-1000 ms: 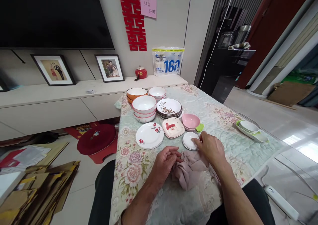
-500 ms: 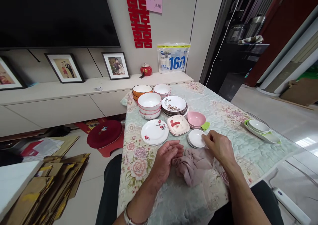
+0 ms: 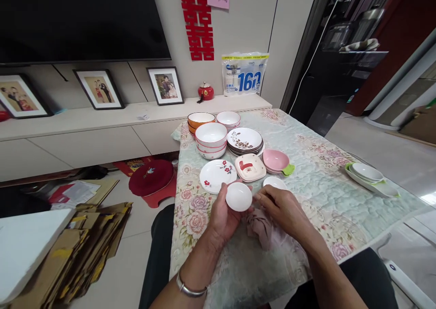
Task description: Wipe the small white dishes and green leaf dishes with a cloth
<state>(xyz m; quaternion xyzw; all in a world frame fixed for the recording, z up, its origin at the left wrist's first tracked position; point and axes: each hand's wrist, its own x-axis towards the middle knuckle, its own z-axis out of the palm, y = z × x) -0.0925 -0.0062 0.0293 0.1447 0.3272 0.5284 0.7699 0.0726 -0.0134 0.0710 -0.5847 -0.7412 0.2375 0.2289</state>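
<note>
A small white dish (image 3: 239, 197) rests in my left hand (image 3: 223, 218), its fingers wrapped round the rim. My right hand (image 3: 282, 208) is just right of that dish, fingers bent together near a mauve cloth (image 3: 260, 227); whether it grips the cloth is hard to make out. Partly behind my right hand lies another small white dish (image 3: 274, 182). Beyond my hands are a white plate with red flowers (image 3: 216, 175), a square plate with a red figure (image 3: 250, 168) and a pink bowl (image 3: 275, 160) with a green handle.
Stacked bowls (image 3: 211, 136) and brown-patterned plates (image 3: 244, 140) stand farther back on the flowered tablecloth (image 3: 327, 195). White dishes (image 3: 368, 172) sit at the right. A red stool (image 3: 151, 181) and flattened cardboard (image 3: 78, 250) are left of the table.
A small white dish has come off its stack and is now in my left hand. My right hand has moved left, away from the stack. The view has shifted slightly.
</note>
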